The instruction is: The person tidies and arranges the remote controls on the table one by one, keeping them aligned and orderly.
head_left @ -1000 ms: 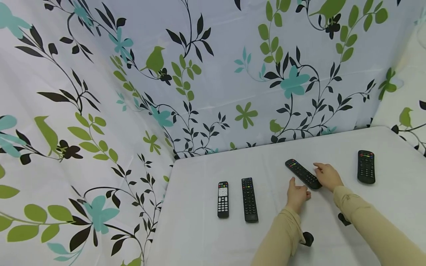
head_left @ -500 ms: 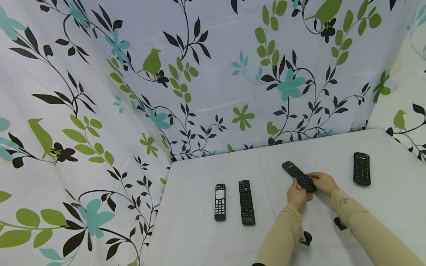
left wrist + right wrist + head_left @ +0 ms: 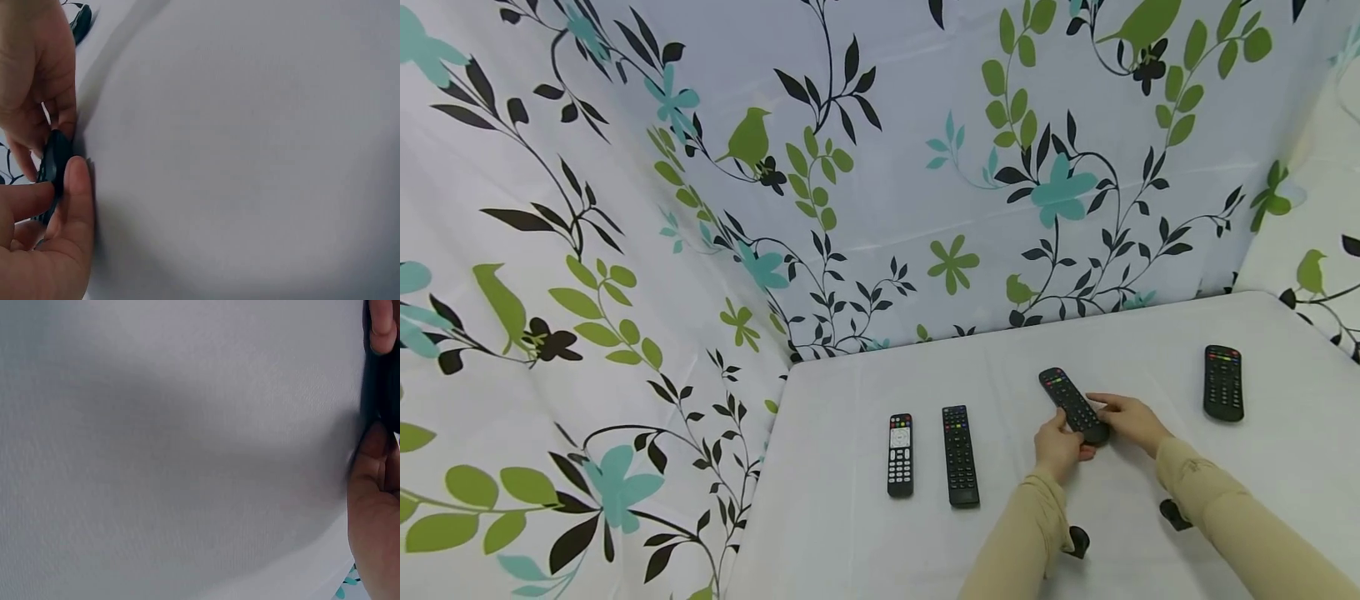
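Observation:
Over the right half of the table, in the head view, a black remote control (image 3: 1073,406) lies slanted between both hands. My left hand (image 3: 1057,450) holds its near left side, thumb on top; in the left wrist view the left thumb and a finger (image 3: 79,178) pinch the remote control (image 3: 57,159) just at the cloth. My right hand (image 3: 1131,421) is at its right edge, index finger stretched along the side and thumb against it. The right wrist view shows the right thumb (image 3: 374,440) touching the dark remote control (image 3: 390,387); the rest is cut off.
Two more remotes stand left, a narrow one with white keys (image 3: 900,456) and a long black one (image 3: 960,457). Another black remote (image 3: 1223,383) lies far right. The white-covered table (image 3: 850,383) ends against a leaf-patterned curtain (image 3: 880,183).
Both hands have closed in on the slanted remote control. It has turned a little toward upright and shifted slightly toward me. The other remotes stay in place.

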A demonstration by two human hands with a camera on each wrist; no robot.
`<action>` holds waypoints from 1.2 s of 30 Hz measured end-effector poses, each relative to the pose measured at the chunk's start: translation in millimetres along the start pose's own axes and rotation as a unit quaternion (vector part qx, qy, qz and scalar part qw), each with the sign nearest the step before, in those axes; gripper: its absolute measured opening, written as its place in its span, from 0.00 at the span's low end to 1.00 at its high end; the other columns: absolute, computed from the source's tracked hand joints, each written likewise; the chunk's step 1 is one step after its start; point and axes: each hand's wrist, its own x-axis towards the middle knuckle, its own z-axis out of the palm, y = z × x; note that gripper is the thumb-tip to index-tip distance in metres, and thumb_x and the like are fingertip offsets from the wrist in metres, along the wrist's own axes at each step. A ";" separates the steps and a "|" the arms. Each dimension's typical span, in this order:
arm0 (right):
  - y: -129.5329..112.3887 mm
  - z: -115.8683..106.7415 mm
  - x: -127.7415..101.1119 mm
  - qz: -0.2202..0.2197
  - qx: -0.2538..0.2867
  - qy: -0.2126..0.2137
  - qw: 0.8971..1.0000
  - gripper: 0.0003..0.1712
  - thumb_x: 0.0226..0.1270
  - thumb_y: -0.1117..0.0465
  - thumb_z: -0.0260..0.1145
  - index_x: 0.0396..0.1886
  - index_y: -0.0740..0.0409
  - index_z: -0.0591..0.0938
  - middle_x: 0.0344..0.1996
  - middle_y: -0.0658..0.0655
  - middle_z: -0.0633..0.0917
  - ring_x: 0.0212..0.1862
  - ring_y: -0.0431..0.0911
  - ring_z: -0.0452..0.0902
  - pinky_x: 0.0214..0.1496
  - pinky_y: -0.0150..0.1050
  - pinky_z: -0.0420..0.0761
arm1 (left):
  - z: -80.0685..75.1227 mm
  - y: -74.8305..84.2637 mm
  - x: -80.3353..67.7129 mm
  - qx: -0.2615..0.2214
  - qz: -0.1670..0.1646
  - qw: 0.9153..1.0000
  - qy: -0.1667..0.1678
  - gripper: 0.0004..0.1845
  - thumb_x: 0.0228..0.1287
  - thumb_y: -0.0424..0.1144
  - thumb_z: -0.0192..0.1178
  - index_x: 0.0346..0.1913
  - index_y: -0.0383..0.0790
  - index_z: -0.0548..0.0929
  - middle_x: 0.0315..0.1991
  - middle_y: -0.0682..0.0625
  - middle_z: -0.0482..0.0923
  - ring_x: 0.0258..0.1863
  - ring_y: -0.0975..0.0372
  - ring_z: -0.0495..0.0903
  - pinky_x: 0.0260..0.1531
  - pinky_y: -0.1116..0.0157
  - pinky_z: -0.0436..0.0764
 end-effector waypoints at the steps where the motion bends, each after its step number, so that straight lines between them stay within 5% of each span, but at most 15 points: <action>1: -0.3 0.9 -1.5 0.001 0.007 -0.005 1.000 0.26 0.66 0.61 0.51 0.62 0.68 0.69 0.47 0.73 0.78 0.43 0.54 0.73 0.40 0.39 0.72 | -3.1 -0.5 -0.5 0.002 -0.003 1.000 -0.006 0.30 0.54 0.20 0.55 0.63 0.29 0.68 0.27 0.37 0.82 0.27 0.40 0.83 0.23 0.59 0.83; 8: -8.5 12.8 -9.8 0.012 0.026 -0.025 0.999 0.26 0.66 0.62 0.51 0.63 0.68 0.68 0.44 0.69 0.80 0.37 0.47 0.70 0.36 0.35 0.70 | -19.4 -6.7 -2.9 0.011 -0.021 1.000 -0.008 0.30 0.51 0.20 0.56 0.62 0.32 0.71 0.25 0.39 0.83 0.23 0.45 0.84 0.20 0.64 0.82; 15: -19.5 27.0 -20.2 0.002 0.024 -0.014 1.000 0.25 0.65 0.63 0.51 0.61 0.69 0.70 0.41 0.67 0.81 0.36 0.47 0.68 0.36 0.35 0.67 | -31.9 -10.7 -14.2 0.042 0.000 0.999 0.006 0.29 0.53 0.22 0.53 0.62 0.32 0.70 0.24 0.40 0.82 0.21 0.44 0.84 0.18 0.63 0.82; 25: -35.6 49.2 -29.8 0.000 0.037 -0.005 0.999 0.25 0.66 0.63 0.52 0.60 0.69 0.71 0.43 0.70 0.81 0.38 0.48 0.73 0.36 0.35 0.71 | -55.0 -11.7 -25.7 0.119 -0.002 0.993 0.005 0.27 0.60 0.28 0.50 0.65 0.36 0.68 0.25 0.49 0.79 0.11 0.66 0.72 0.16 0.69 0.77; 32: -44.5 64.6 -36.2 -0.009 0.041 0.007 0.999 0.23 0.64 0.65 0.52 0.59 0.69 0.72 0.38 0.66 0.83 0.35 0.45 0.74 0.34 0.36 0.72 | -67.8 -9.5 -33.5 0.159 -0.006 0.987 -0.005 0.28 0.61 0.28 0.48 0.66 0.35 0.65 0.38 0.39 0.80 0.12 0.65 0.72 0.14 0.71 0.72; 36: -48.4 71.9 -38.8 -0.010 0.041 0.010 0.999 0.23 0.65 0.66 0.52 0.59 0.68 0.72 0.37 0.64 0.82 0.34 0.45 0.73 0.33 0.36 0.72 | -73.2 -9.0 -37.1 0.177 -0.010 0.984 -0.010 0.29 0.59 0.26 0.47 0.67 0.35 0.64 0.36 0.37 0.77 0.12 0.65 0.73 0.15 0.71 0.71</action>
